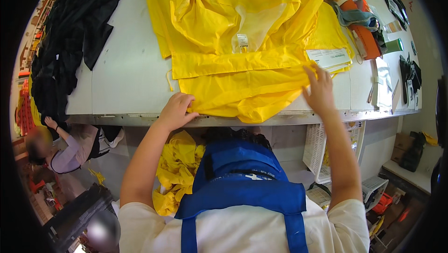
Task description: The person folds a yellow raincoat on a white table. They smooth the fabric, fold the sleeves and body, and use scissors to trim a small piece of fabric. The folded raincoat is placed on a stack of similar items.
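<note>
A yellow waterproof garment (242,89), perhaps a raincoat, lies spread on the white table with its lower part folded in layers. A small white label (242,40) shows at its middle. My left hand (176,111) grips the garment's near left corner between thumb and fingers, close to the table edge. At the garment's right edge, my right hand (321,88) has thumb and fingers closed about the fabric. Just beyond that hand lies a stack of white printed cards (329,59), on more yellow fabric.
Dark garments (60,52) are piled at left. Orange tape-like items (365,42), a green roll (394,45) and black gloves (409,73) lie at right. Yellow fabric (179,166) and a white crate (317,152) are below the metal-edged table (116,82). A co-worker (70,150) is at left.
</note>
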Motion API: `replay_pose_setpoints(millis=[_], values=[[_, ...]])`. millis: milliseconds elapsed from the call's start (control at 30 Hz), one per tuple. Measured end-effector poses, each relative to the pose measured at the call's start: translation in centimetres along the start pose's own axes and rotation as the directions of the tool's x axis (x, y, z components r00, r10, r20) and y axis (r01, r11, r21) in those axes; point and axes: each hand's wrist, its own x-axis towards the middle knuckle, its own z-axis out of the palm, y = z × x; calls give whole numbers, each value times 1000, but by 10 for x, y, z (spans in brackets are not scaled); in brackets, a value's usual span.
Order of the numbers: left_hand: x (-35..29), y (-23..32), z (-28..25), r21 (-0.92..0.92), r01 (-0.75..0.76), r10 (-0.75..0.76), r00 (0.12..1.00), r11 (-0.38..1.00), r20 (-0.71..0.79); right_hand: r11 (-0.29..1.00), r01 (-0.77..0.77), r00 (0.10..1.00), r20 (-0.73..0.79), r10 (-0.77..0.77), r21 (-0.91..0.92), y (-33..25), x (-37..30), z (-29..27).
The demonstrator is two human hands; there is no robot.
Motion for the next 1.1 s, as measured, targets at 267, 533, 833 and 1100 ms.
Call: replay_pose_setpoints(millis=[267,533,833,1100], values=[[3,-21,1,76,-78,84,993,994,-79,844,136,942,197,-273,518,-124,-50,18],[3,-16,-11,248,23,-43,996,968,74,868,104,789,491,-369,485,-102,-75,14],[9,54,48,252,-176,248,924,952,-292,963,-85,988,-102,115,256,-35,-62,30],[43,97,74,172,-40,7,983,984,184,535,-630,770,363,525,563,36,23,25]])
